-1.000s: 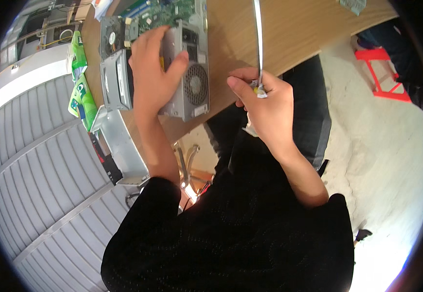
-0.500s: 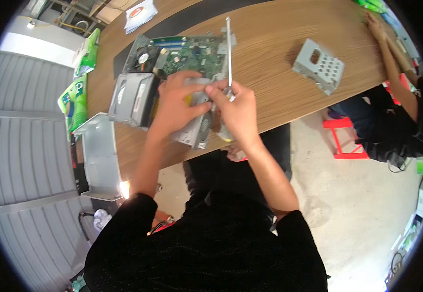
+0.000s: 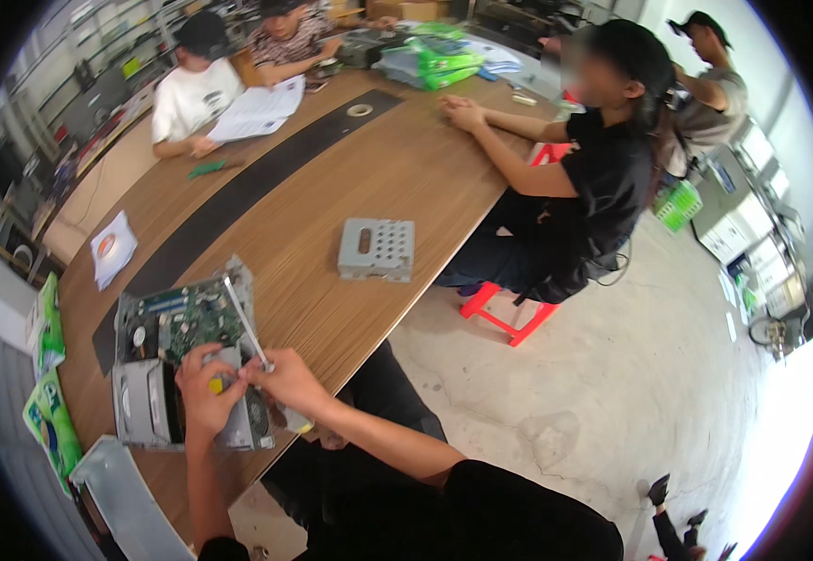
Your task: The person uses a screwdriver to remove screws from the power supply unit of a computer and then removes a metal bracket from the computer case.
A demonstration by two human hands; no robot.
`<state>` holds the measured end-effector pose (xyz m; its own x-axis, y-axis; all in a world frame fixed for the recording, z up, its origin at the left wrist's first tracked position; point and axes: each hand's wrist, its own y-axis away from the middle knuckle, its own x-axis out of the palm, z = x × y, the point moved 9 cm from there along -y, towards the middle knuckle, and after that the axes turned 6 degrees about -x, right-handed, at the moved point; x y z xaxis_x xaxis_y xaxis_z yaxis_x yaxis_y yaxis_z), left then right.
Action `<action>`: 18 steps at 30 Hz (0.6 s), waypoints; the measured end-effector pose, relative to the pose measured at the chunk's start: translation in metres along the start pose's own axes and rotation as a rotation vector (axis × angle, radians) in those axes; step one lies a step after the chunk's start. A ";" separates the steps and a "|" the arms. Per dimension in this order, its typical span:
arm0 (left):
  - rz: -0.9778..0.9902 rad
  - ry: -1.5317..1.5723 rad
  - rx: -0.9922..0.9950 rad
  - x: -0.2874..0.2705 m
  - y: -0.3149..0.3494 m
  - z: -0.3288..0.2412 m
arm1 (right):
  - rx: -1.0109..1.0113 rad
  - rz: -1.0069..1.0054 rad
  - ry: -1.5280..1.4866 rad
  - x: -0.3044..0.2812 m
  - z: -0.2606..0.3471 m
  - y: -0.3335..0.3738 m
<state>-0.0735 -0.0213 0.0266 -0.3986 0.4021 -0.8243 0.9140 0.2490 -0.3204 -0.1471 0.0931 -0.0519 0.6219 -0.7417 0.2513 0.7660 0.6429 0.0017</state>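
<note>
An opened computer case (image 3: 130, 309) lies at the near left of the table, its green circuit board (image 3: 196, 327), fan and optical drive (image 3: 142, 402) showing. My left hand (image 3: 205, 397) rests over a grey metal housing in the case, thumb and fingers apart, a yellow patch showing between them. My right hand (image 3: 285, 379) is closed round a screwdriver, whose long silver shaft (image 3: 247, 323) points away from me and upward. Its handle, yellow at the end, sticks out below that hand. The fingertips of both hands meet above the housing; anything small between them is hidden.
A perforated grey metal bracket (image 3: 378, 248) lies mid-table. Beyond are a tape roll (image 3: 359, 110), white papers (image 3: 114, 248) and green bags (image 3: 434, 61). A person in black sits at right on a red stool (image 3: 509, 318). A grey panel (image 3: 121, 496) stands at the left edge.
The view has swung up and to the right, bringing the far table and several people into sight. My hands stay at the case, the screwdriver still in my right hand.
</note>
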 end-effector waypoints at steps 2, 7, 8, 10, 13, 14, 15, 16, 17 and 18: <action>-0.022 -0.069 -0.067 -0.003 0.001 0.006 | -0.011 0.006 0.001 0.005 -0.001 -0.002; -0.020 0.009 -0.099 -0.004 0.004 0.006 | -0.102 0.007 0.184 0.003 0.020 0.001; -0.006 -0.003 -0.096 -0.003 0.004 0.006 | -0.082 0.007 0.232 0.001 0.025 0.003; 0.022 0.009 -0.114 -0.001 0.007 0.006 | -0.059 0.024 0.216 0.004 0.016 0.003; -0.046 0.012 -0.072 -0.008 0.005 0.008 | -0.278 -0.028 0.338 0.010 0.012 -0.004; -0.051 0.030 -0.034 -0.010 0.001 0.010 | -0.347 -0.049 0.373 0.011 0.015 -0.005; -0.039 0.056 -0.063 -0.007 0.001 0.008 | -0.252 -0.049 0.313 0.009 0.008 -0.002; -0.037 0.078 -0.094 -0.003 -0.002 0.002 | -0.163 -0.042 0.255 0.002 0.006 0.001; -0.025 0.073 -0.079 -0.003 0.000 0.001 | -0.155 -0.044 0.319 0.000 0.016 0.008; -0.020 0.063 -0.056 -0.003 0.001 -0.002 | -0.163 -0.045 0.381 -0.002 0.025 0.012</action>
<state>-0.0715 -0.0210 0.0300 -0.4223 0.4509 -0.7863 0.9008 0.3054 -0.3087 -0.1426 0.1071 -0.0285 0.5798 -0.8057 -0.1214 0.7903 0.5924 -0.1565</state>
